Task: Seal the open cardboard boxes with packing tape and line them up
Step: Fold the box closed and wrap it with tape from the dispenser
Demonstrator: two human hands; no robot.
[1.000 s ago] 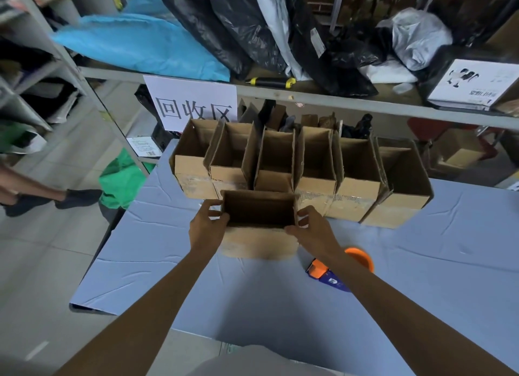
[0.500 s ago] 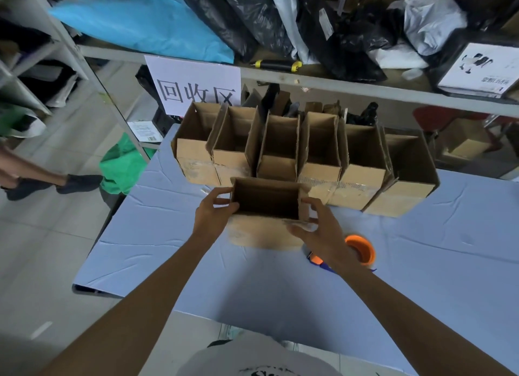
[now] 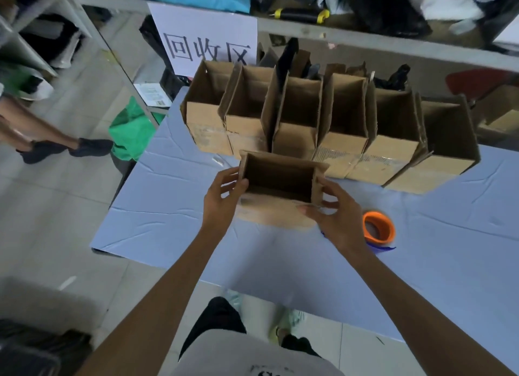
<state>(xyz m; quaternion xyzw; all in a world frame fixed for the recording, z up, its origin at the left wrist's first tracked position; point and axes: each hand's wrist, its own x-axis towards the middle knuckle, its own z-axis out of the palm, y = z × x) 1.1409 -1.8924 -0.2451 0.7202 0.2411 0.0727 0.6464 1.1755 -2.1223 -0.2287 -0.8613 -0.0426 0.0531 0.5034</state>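
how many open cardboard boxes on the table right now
7. Six stand in a row at the table's far edge. One box sits in front, held between the left hand and right hand. None looks hidden.

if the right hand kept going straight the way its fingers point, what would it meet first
The right hand points up and left into the right flap of the small open box it already touches. Past that box would probably come the row of open boxes; depth is unclear.
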